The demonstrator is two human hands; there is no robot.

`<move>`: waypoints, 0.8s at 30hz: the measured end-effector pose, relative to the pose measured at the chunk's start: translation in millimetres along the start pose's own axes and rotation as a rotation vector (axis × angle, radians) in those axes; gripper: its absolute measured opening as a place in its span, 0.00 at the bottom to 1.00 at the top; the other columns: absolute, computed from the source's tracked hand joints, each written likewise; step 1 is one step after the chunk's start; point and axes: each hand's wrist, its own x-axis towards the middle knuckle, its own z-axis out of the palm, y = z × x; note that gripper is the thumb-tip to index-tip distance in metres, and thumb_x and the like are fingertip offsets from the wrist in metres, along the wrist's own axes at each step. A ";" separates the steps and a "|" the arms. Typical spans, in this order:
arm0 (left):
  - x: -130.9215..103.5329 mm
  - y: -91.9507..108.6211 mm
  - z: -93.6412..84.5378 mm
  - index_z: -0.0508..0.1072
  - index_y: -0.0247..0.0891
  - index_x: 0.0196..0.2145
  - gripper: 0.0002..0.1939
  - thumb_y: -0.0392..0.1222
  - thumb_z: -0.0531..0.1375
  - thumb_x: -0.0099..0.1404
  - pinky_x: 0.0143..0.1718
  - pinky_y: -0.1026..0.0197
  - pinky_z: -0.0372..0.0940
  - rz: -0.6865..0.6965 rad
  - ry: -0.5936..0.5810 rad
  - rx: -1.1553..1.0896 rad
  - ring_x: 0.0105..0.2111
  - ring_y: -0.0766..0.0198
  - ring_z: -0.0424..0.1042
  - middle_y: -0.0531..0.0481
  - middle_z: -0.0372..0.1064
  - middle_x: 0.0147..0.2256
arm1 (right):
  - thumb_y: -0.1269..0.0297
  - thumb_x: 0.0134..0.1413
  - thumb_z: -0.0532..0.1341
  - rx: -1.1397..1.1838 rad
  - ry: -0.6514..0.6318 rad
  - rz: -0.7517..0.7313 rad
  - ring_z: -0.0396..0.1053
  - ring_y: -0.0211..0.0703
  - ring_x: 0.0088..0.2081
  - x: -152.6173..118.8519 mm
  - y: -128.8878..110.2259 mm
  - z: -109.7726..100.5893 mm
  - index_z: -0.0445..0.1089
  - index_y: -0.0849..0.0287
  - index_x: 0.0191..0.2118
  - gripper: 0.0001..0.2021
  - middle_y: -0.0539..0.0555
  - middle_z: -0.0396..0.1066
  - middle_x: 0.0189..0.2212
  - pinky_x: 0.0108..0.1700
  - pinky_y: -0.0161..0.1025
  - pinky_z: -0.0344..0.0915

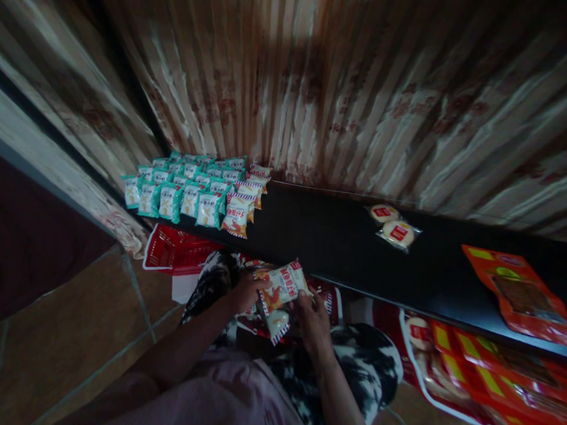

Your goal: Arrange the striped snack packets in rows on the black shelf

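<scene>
Between my two hands is a white and orange snack bag point(284, 286) with red lettering, held above my lap. My left hand point(246, 292) grips its left end, and my right hand point(312, 315) has its lower right corner. Just below it shows another snack bag point(278, 324) with a striped edge; whether a hand also touches that one I cannot tell. On the black shelf point(309, 227) in front stand several teal snack bags point(169, 203) in rows. At their right end a short row of white and orange snack bags point(237, 213) stands upright.
Two round wrapped crackers point(398, 233) and an orange packet point(525, 291) lie on the shelf further right. Below the shelf are a red basket point(168, 248) at left and a basket of orange packets point(497, 372) at right. A pleated curtain point(302, 73) hangs behind.
</scene>
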 end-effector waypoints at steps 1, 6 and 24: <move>-0.6 0.4 3.6 0.71 0.34 0.44 0.26 0.38 0.68 0.46 0.43 0.54 0.65 -0.008 -0.005 -0.018 0.40 0.52 0.73 0.43 0.74 0.38 | 0.51 0.39 0.67 0.102 0.014 0.053 0.71 0.40 0.31 -1.9 -1.1 2.9 0.61 0.53 0.52 0.32 0.48 0.72 0.32 0.35 0.39 0.69; -7.3 0.8 14.6 0.67 0.37 0.46 0.29 0.36 0.68 0.44 0.40 0.56 0.64 -0.049 -0.031 -0.082 0.35 0.57 0.74 0.47 0.73 0.35 | 0.55 0.34 0.71 0.326 0.022 0.172 0.71 0.36 0.30 -8.5 -7.4 15.0 0.64 0.51 0.46 0.28 0.45 0.73 0.32 0.32 0.33 0.68; -9.1 10.2 45.1 0.74 0.36 0.41 0.26 0.57 0.66 0.50 0.37 0.61 0.65 -0.056 -0.013 0.142 0.33 0.60 0.73 0.48 0.74 0.34 | 0.53 0.34 0.70 0.170 -0.152 0.094 0.72 0.42 0.26 0.3 -33.9 10.2 0.66 0.55 0.42 0.26 0.48 0.75 0.28 0.29 0.38 0.68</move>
